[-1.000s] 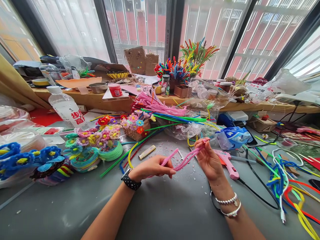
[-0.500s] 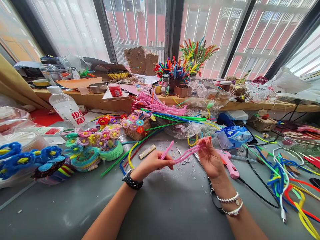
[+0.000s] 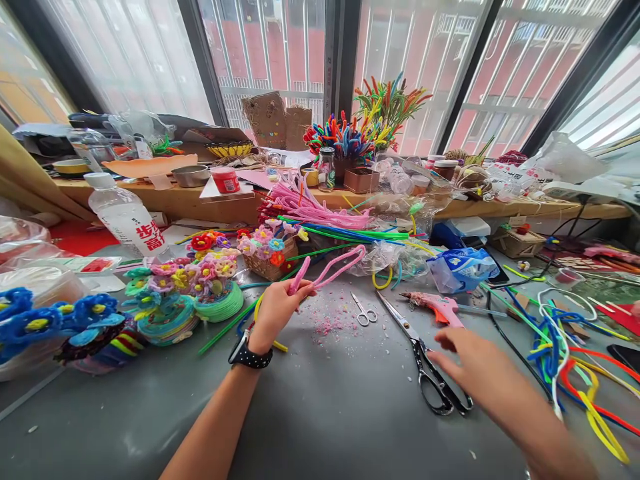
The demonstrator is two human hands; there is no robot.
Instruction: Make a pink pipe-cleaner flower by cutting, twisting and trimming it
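Note:
My left hand (image 3: 280, 308), a dark watch at its wrist, pinches a pink pipe cleaner (image 3: 340, 265). The pipe cleaner is bent into a long loop pointing right, and a short end sticks up above the fingers. My right hand (image 3: 480, 367) is slightly blurred, thumb and fingers apart with nothing between them. It hovers beside the black handles of the large scissors (image 3: 411, 333), just below a pink glue gun (image 3: 443, 307). Whether it touches either one I cannot tell. Small scissors (image 3: 366, 315) lie between the hands, near scattered pink fluff (image 3: 333, 325).
Pots of pipe-cleaner flowers (image 3: 217, 293) stand on the left beside a clear bottle (image 3: 127, 217). A bundle of pink pipe cleaners (image 3: 320, 207) lies at the back. Tangled pipe cleaners and a white cable (image 3: 555, 360) spread on the right, near a blue packet (image 3: 463, 270).
My right hand has let go of the pink pipe cleaner and moved right and down towards the large scissors. My left hand has shifted left and up, keeping the pipe cleaner.

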